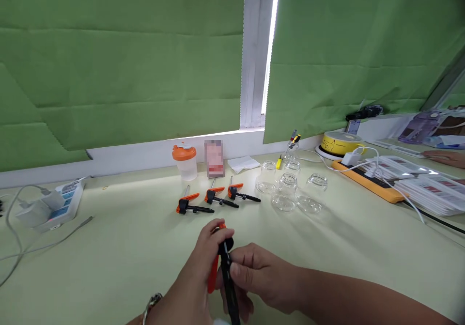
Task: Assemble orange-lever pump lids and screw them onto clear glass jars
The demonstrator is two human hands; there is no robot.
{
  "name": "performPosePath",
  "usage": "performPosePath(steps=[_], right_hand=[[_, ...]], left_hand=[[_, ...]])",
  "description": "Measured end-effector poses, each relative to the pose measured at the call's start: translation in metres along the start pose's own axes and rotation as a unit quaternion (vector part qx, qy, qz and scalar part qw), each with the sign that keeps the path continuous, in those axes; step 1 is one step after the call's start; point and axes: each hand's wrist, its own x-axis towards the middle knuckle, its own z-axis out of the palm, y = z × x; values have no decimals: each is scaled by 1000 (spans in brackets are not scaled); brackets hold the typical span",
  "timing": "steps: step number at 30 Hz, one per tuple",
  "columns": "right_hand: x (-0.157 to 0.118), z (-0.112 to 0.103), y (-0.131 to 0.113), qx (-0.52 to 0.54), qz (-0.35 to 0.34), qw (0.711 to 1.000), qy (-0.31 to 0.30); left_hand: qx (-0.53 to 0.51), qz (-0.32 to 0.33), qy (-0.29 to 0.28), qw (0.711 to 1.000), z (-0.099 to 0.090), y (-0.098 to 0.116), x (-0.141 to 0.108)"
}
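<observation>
Near the bottom centre, my left hand is wrapped round the head of a black and orange tool, which looks like the others on the table. My right hand pinches its black shaft from the right side, thumb on top. The orange lever hangs to the left of the shaft. Beyond my hands lie similar tools in a row: a left one, a middle one and a right one. Several clear glass jars stand to their right.
An orange-lidded cup and a white tissue are at the back. Left is a white power strip with cables. On the right are an orange power strip, a yellow round container, stacked white trays and another person's hand.
</observation>
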Motion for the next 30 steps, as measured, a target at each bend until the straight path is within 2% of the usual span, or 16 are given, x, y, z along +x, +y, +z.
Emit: performPosePath(steps=[4,6,8,10,12,14,15,17,21,23,25,27,30], right_hand=[[-4,3,-6,-2,40,999,10],[-6,1,-11,-59,41,997,25],[-7,-2,-14,-182,20,982,47],[-6,-7,-14,-356,-29,932,60],[-4,-12,-10,-515,-69,853,46],[0,-15,-4,-617,-74,783,24],[1,-16,-1,-649,-64,758,14],[4,-16,3,-684,-42,728,2],[11,-16,2,-697,-25,716,2],[16,-21,-1,-700,-33,712,39],[22,-33,-5,-702,-64,701,106],[31,-49,-7,-709,-94,678,169],[47,-74,-8,-726,-87,649,211]], left_hand=[[28,-35,39,998,5,-12,5],[82,12,47,995,4,-19,4],[128,94,49,986,2,-21,0],[174,155,50,971,-1,-20,-3],[240,183,32,953,-4,-16,-2],[311,188,-14,931,-8,-12,3],[342,189,-37,920,-9,-12,6],[402,192,-72,893,-12,-12,12],[496,223,-97,834,-21,-10,16],[510,254,-60,819,-34,-9,18],[508,258,13,822,-54,-11,20],[516,242,80,818,-81,-18,25],[548,216,160,792,-127,-40,32]])
